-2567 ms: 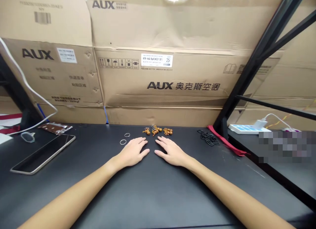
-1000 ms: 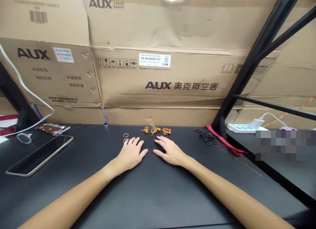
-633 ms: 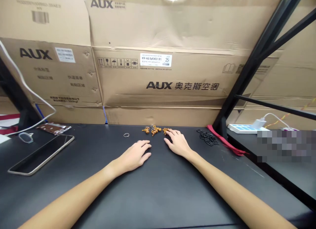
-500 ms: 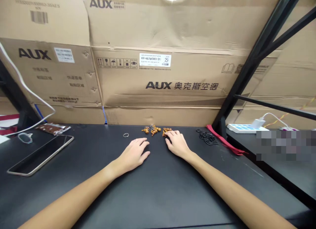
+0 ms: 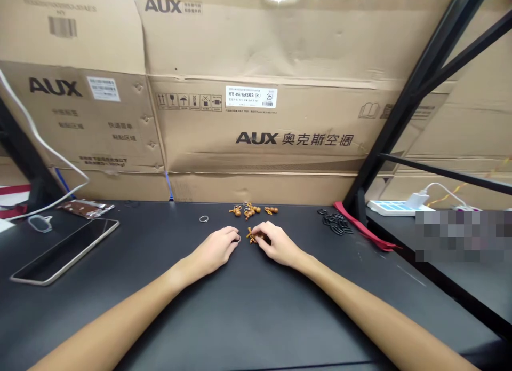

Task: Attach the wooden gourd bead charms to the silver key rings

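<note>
My left hand (image 5: 214, 248) pinches a small metal ring (image 5: 237, 237) at its fingertips. My right hand (image 5: 278, 245) holds a small wooden gourd charm on a cord (image 5: 252, 235), and the two hands nearly meet around it. Just beyond them, more gourd charms (image 5: 248, 211) lie in a loose row on the black table (image 5: 256, 301). Another metal ring (image 5: 204, 218) rests on the table beyond my left hand.
A heap of black rubber rings (image 5: 335, 222) and a red strap (image 5: 364, 227) lie to the right. A tablet or phone (image 5: 64, 252) sits at the left. Cardboard boxes (image 5: 256, 125) stand along the back edge, with black metal shelf posts (image 5: 394, 115) at the right.
Both hands have moved in toward the middle and nearer me. My right hand has drawn a gourd charm out of the row. The ring nearer me has left the table and is now in my left hand.
</note>
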